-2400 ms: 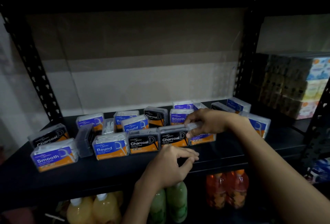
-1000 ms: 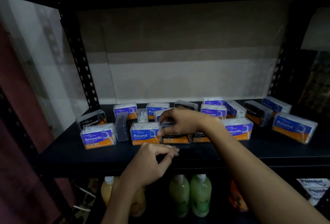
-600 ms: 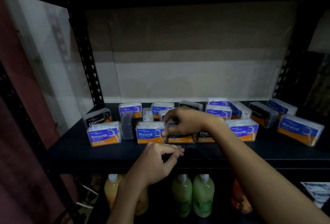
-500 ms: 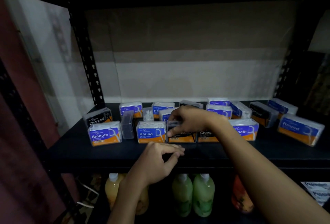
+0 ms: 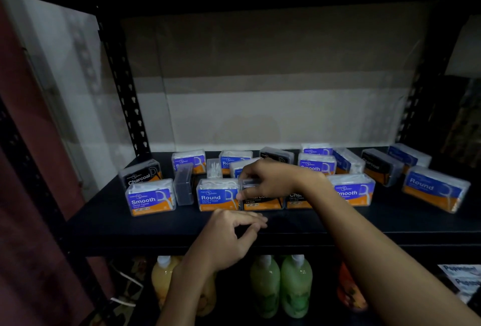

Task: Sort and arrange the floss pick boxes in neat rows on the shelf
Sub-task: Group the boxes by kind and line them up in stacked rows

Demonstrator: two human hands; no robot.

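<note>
Several clear floss pick boxes stand on the black shelf [image 5: 156,224]. The front row reads, left to right, a Smooth box [image 5: 150,198], a Round box [image 5: 217,195], a Charcoal box [image 5: 261,202], a second Charcoal box [image 5: 296,199], another Smooth box [image 5: 355,191]. My right hand [image 5: 265,178] grips the first Charcoal box from above, thumb on its front and fingers over its top. My left hand [image 5: 231,237] rests on the shelf's front edge with curled fingers, holding nothing. More boxes stand unevenly behind.
A dark box [image 5: 183,187] stands on end between the left Smooth and Round boxes. An angled Round box [image 5: 434,187] sits at the far right. Perforated black uprights [image 5: 122,78] frame the shelf. Yellow and green bottles [image 5: 279,284] stand on the shelf below.
The camera has swung left since the earliest frame. My right hand has moved from the right Charcoal box to the Charcoal box beside the Round box. The left hand has stayed on the shelf edge.
</note>
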